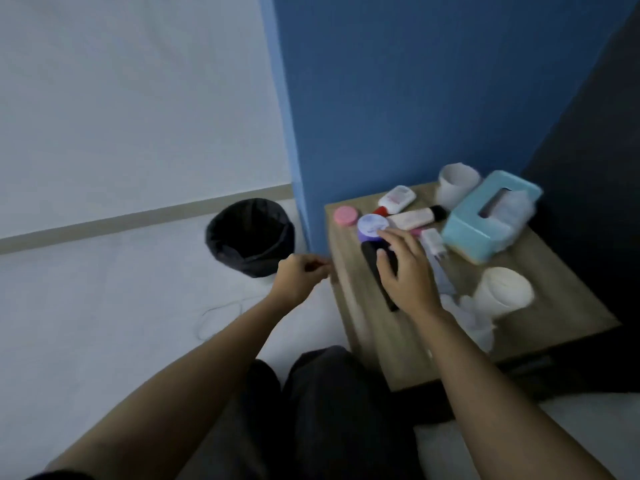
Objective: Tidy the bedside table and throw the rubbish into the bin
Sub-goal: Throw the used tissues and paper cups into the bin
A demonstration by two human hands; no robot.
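My right hand (405, 271) is over the near-left part of the bedside table (540, 292). Its fingers (391, 237) are spread wide and curved down, and its thumb (382, 261) lies on a long black object (372, 268) that rests flat on the tabletop and runs near to far. The fingertips reach the near edge of a round purple jar with a pale lid (372, 225). Motion blur prevents me from telling whether the hand grips the black object or only rests on it.

My left hand (299, 278) is off the table, just left of its left edge, above the pale floor. Its fingers are curled narrow, pinched together. I cannot tell whether they hold anything.

The bin (251, 237), lined with a black bag, stands on the floor far-left of my left hand, against the blue wall panel and just left of the table.

Table contents:
1. A pink round lid (345, 215) at the far-left corner.
2. A white bottle (397, 197) and a pale tube with a dark cap (417, 216), both lying flat beyond my right fingers.
3. A white charger plug (433, 241) just right of my right hand.
4. A teal tissue box (491, 218) at the far right, with a white cup (457, 185) behind it.
5. A 2nd white cup (502, 292) at the near right, with crumpled white tissue (474, 317) beside it, right of my right wrist.
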